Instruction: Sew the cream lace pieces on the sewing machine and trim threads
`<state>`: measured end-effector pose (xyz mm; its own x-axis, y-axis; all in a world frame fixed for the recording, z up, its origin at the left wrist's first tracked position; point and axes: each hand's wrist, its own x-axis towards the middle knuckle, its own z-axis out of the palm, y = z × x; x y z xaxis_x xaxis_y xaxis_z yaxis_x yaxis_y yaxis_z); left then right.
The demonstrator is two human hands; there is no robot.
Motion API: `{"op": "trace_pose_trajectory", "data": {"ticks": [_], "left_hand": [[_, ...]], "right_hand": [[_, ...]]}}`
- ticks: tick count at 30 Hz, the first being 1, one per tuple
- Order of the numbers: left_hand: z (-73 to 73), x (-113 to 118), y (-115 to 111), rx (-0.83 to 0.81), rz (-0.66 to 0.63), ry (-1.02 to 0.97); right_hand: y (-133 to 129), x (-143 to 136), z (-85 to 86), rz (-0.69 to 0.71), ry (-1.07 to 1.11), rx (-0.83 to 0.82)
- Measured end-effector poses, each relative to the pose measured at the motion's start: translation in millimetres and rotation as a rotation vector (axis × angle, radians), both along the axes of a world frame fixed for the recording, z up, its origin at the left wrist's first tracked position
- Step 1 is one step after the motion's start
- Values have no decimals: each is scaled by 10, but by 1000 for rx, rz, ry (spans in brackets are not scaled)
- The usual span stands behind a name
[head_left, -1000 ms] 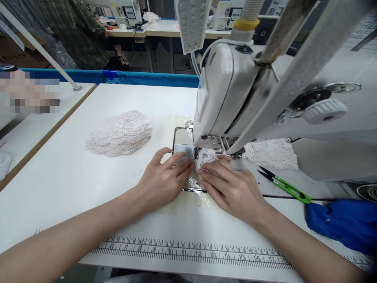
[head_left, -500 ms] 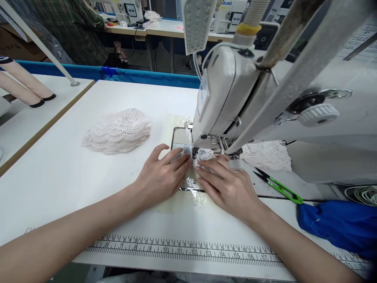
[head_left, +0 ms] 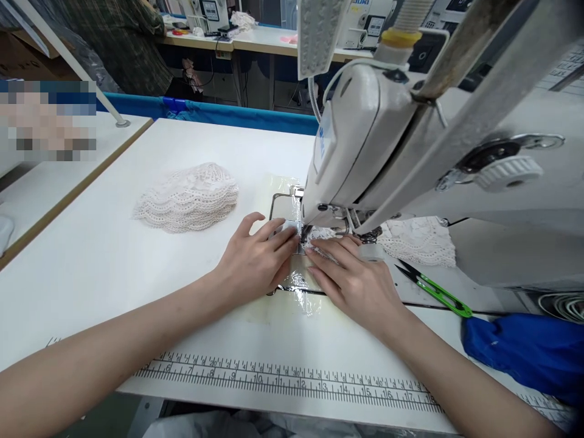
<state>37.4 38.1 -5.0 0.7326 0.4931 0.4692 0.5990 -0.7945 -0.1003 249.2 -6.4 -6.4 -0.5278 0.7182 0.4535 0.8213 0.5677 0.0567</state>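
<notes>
A small white lace piece (head_left: 320, 235) lies under the needle area of the white sewing machine (head_left: 349, 134), largely covered by fingers. My left hand (head_left: 258, 255) rests on the metal needle plate, fingers stretched with their tips close to the presser foot (head_left: 305, 233). On the lace's near side lies my right hand (head_left: 356, 277), its fingers extended and flat over the fabric. Both hands are open, and their fingertips almost meet in front of the foot. What sits beneath the right fingertips is hidden.
A stack of white lace (head_left: 189, 198) lies left on the table, and more lace (head_left: 418, 241) sits right of the needle. Green thread snips (head_left: 435, 289) and blue cloth (head_left: 524, 356) are at the right. A ruler scale (head_left: 278, 380) runs along the front edge. Another person's plaid sleeve (head_left: 114, 42) shows behind.
The view has shifted slightly, so the machine and table appear a little further right. Both hands keep nearly the same place by the presser foot, the left fingers slightly more drawn together.
</notes>
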Motion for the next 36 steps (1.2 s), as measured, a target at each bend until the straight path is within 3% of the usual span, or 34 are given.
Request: {"op": "trace_pose_trajectory", "data": {"ticks": [17,24,27,30,32,34,36], "left_hand": [[-35,8,21,-169,84,-15],[-41,-15,10,-124,12,-88],[-66,-12,6,-131,-79,-126],[-51,-18,13,-298,-221,-213],[7,-44,15,-521,-320,-342],[98,-89,6,-831,-358,-481],[203,-141,-16,-1102,-314,-582]], "right_hand": [[14,38,-10,-68,-31,-29],[14,47,-42,-87,122,-161],[-10,32,22,-28,465,-390],[-38,34,133,26,856,-865],[-40,47,203,14,1062,-1132],[-31,56,248,-4,1228,-1247],[-24,47,262,14,1324,-1321]]}}
